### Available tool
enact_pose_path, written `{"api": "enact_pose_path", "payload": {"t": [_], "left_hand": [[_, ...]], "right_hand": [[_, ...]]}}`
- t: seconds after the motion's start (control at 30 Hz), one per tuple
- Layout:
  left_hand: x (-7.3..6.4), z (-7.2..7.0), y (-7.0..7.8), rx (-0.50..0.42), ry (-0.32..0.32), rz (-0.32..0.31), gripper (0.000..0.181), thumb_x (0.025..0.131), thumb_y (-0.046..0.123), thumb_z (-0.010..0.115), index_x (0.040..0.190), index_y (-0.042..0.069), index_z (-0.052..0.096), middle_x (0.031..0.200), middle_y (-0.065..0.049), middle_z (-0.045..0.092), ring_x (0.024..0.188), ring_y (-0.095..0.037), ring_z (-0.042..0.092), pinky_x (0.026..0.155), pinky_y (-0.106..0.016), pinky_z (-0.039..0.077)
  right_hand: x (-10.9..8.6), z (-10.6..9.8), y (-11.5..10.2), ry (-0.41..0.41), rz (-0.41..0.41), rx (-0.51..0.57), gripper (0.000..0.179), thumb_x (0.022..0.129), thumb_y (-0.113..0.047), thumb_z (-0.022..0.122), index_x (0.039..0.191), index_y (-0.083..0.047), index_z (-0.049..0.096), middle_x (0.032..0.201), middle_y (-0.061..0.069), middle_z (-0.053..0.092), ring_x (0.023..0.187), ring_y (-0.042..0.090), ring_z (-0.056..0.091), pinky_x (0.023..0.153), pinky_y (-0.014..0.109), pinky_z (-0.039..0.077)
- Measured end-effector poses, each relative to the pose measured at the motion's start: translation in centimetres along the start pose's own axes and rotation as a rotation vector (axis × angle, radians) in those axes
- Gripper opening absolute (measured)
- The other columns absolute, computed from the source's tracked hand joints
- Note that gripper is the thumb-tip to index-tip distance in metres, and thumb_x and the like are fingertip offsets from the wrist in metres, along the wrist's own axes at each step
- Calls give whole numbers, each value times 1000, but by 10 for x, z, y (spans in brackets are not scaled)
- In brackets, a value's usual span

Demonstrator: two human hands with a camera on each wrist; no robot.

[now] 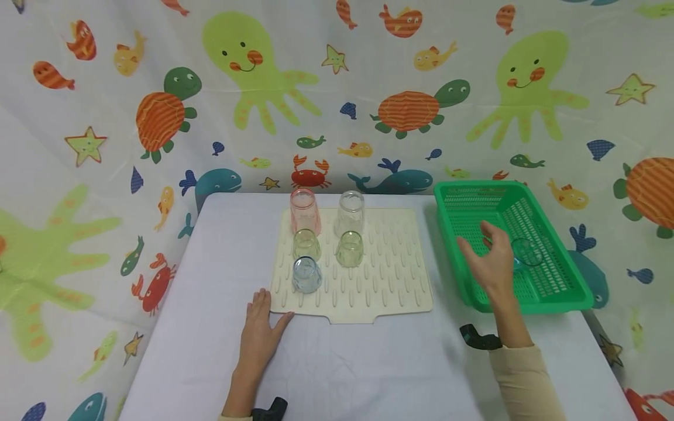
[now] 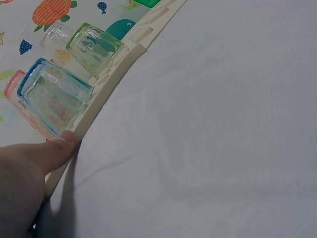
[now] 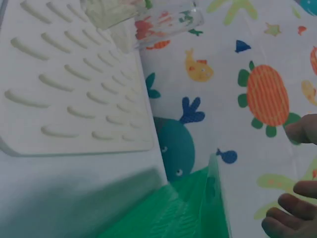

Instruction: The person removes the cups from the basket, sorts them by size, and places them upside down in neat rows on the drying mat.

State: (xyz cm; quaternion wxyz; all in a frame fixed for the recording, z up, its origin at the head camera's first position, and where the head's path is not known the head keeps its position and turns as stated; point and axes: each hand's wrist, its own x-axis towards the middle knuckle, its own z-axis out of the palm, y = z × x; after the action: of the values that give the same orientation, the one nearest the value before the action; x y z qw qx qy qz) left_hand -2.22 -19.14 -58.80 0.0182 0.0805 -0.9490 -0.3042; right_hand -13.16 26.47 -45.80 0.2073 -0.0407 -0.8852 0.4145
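Observation:
My left hand (image 1: 258, 336) rests at the near left corner of a cream draining mat (image 1: 392, 280), its thumb (image 2: 62, 140) against the edge in the left wrist view. On the mat stand a pink glass (image 1: 305, 213) and a clear glass (image 1: 351, 215) at the back, two short green glasses (image 1: 306, 245) (image 1: 350, 250) in front of them, and a short blue glass (image 1: 307, 276) nearest me. My right hand (image 1: 494, 260) hovers over the green basket (image 1: 457, 257), fingers spread and loosely bent, holding nothing. Beside it, a bluish glass (image 1: 528, 252) lies in the basket.
A white cloth (image 1: 363, 374) covers the table under the mat and basket. Behind the table hangs a curtain (image 1: 326, 111) printed with sea animals. The basket's raised rim stands to the right of the mat.

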Motion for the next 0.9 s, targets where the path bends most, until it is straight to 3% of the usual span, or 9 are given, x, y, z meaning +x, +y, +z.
{"api": "enact_pose_path", "payload": {"t": [0.47, 0.63, 0.9], "left_hand": [[-2, -4, 2, -17, 1, 2, 90, 90, 43, 74, 151, -10, 33, 162, -26, 28, 155, -38, 19, 129, -51, 15], [-1, -3, 2, -12, -6, -3, 91, 90, 44, 73, 151, -9, 32, 162, -25, 28, 155, -38, 18, 129, -51, 14], [-1, -2, 1, -5, -7, -14, 91, 90, 44, 73, 152, -8, 32, 162, -25, 28, 155, -37, 18, 129, -51, 14]], "right_hand": [[1, -31, 39, 74, 196, -104, 70, 92, -28, 69, 148, 5, 41, 145, 29, 45, 130, 47, 47, 107, 62, 44], [1, -43, 51, 58, 287, -147, 74, 94, -33, 66, 152, 2, 36, 148, 30, 40, 133, 48, 42, 106, 65, 40], [7, -54, 68, 2, 340, -215, 79, 94, -35, 64, 153, 5, 31, 154, 31, 34, 140, 48, 35, 115, 66, 32]]}}
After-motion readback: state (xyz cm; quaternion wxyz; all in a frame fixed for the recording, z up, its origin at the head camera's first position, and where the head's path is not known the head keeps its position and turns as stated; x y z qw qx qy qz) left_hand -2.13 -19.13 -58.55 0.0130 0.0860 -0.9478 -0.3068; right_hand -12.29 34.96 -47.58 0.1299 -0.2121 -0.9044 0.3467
